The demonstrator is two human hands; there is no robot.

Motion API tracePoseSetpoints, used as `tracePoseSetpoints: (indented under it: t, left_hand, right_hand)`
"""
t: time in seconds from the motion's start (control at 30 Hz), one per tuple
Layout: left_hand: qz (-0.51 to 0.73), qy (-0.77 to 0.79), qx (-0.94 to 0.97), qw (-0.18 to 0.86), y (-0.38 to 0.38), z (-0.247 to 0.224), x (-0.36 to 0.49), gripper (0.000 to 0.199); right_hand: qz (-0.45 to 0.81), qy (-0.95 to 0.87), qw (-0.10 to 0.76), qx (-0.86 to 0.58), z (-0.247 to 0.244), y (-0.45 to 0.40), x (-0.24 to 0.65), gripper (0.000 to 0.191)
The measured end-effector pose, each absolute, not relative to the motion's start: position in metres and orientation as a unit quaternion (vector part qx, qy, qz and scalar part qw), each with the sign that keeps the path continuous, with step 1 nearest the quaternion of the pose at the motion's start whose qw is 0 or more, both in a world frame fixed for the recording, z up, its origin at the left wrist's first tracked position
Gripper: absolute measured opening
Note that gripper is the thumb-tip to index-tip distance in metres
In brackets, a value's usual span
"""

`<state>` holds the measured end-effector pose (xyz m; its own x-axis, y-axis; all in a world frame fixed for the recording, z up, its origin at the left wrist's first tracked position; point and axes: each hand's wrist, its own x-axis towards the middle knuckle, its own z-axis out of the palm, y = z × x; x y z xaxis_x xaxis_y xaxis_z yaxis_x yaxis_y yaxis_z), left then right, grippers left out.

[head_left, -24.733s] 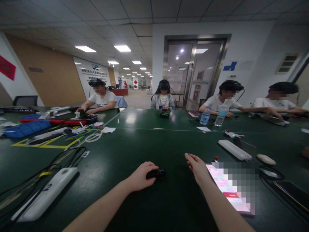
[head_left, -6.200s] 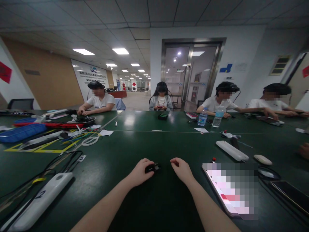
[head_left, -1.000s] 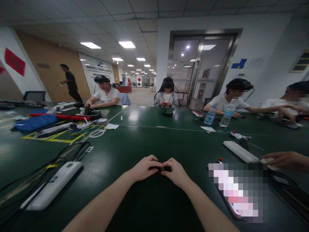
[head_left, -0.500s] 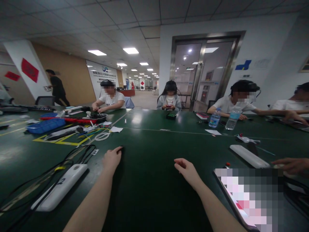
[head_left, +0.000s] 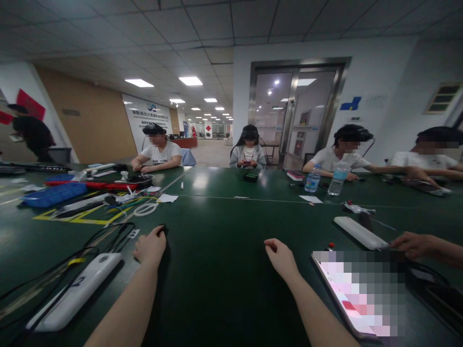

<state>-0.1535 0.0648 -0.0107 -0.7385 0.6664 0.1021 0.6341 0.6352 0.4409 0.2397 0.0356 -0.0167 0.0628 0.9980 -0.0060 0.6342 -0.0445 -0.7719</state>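
Note:
My left hand [head_left: 150, 246] is closed at the left over the green table [head_left: 217, 270], with a small black object [head_left: 163, 227] at its fingertips. A tag marked 2 [head_left: 134, 233] and black cables lie just left of it. Right of the middle, my right hand [head_left: 281, 259] is loosely curled low over the table, thumb and forefinger close together, with nothing visible in it. The nearest thing on that side is a tablet or phone [head_left: 338, 294] with a partly blurred, lit screen.
White power strip [head_left: 81, 289] at left; blue tray [head_left: 54, 194], wires and a white cable coil [head_left: 145, 209] behind. At right are another white strip [head_left: 360, 232], a person's hand [head_left: 415, 245], a red-topped item [head_left: 330, 246] and two bottles [head_left: 337, 179]. Several people sit across.
The camera view has shifted slightly. My left hand has moved left and nearer with the small black object. My right thumb and forefinger have drawn closer together.

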Motion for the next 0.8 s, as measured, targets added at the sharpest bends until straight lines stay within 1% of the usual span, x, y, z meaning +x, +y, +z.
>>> tracePoseSetpoints:
  t: [0.13, 0.33, 0.53, 0.8]
  left_hand:
    - [0.225, 0.904, 0.361, 0.036, 0.0638, -0.0084, -0.1520, 0.045]
    - [0.218, 0.903, 0.367, 0.042, 0.0637, -0.0089, -0.1541, 0.046]
    - [0.239, 0.898, 0.370, 0.007, 0.0662, -0.0155, -0.1574, 0.045]
    - [0.245, 0.896, 0.371, 0.014, 0.0683, -0.0152, -0.1603, 0.045]
  right_hand:
    - [0.281, -0.620, 0.314, -0.661, -0.0171, 0.0362, 0.2383, 0.027]
    - [0.296, -0.619, 0.308, -0.659, -0.0177, 0.0360, 0.2387, 0.027]
    - [0.307, -0.615, 0.309, -0.657, -0.0169, 0.0348, 0.2386, 0.027]
    - [0.289, -0.618, 0.305, -0.665, -0.0195, 0.0373, 0.2391, 0.025]
